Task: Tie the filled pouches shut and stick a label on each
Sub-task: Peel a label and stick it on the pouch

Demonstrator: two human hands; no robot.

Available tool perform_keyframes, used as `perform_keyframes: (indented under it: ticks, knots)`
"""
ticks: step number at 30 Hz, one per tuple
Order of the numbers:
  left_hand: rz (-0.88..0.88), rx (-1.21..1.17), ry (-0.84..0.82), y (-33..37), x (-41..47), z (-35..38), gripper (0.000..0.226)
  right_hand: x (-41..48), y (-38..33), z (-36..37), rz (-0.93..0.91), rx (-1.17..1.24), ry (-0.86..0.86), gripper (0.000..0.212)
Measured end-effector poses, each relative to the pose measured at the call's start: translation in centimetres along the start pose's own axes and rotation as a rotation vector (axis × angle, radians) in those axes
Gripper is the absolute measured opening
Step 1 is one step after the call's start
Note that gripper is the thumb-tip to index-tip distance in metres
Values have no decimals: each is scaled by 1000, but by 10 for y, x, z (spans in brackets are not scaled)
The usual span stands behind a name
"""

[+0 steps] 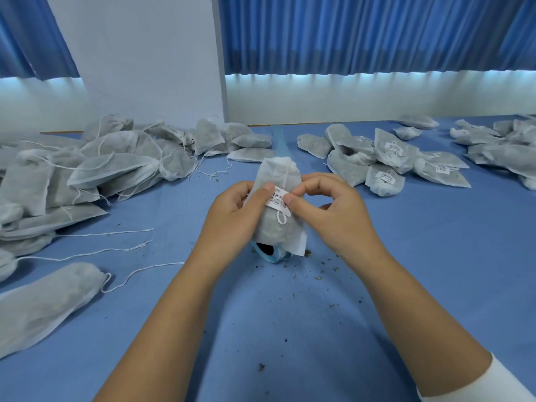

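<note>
Blue cloth covers the desk [435,256], which carries everything: a big heap of unlabelled pouches [95,169] with loose drawstrings on the left, and a smaller heap of labelled pouches [388,158] on the right, well apart from it. Judging by the two heaps, a good share of the work remains.

Between them, held up above the desk in front of the person, is the pouch in hand [275,216]. Its neck is already gathered and its string [285,181] runs down the front to a small loop, so the tying looks done and the labelling step is under way. The left hand [232,216] is closed around the pouch's left side, thumb pressed on the front. The right hand [333,207] is curled at the right side, its thumb and forefinger pinching the edge of the white barcode label [278,200], which lies across the string on the pouch face.

The next move probably calls for smoothing the label flat so it sticks fully, then setting the pouch with the labelled heap.

Directly beneath the pouch, a blue label roll [271,253] rests on the desk, partly hidden.
</note>
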State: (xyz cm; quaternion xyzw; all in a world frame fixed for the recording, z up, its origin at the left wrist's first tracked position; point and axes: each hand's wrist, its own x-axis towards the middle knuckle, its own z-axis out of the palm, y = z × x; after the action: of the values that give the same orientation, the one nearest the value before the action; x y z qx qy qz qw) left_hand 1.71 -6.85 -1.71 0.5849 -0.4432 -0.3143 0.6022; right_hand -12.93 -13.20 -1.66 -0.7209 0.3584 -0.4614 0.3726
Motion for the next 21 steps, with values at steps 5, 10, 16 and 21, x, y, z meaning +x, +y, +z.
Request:
perform_keyframes:
  ticks: [5, 10, 16, 21]
  knots:
    - [24, -9, 10, 0, -1, 3, 18, 0, 0, 2, 56, 151, 43, 23]
    - [23, -50, 58, -1, 0, 5, 25, 2, -4, -3, 268, 303, -94, 20]
    - [3, -16, -8, 0, -1, 3, 22, 4, -3, -6, 378, 499, -161, 11]
    - [-36, -34, 13, 1, -2, 6, 20, 4, -1, -4, 390, 561, -185, 9]
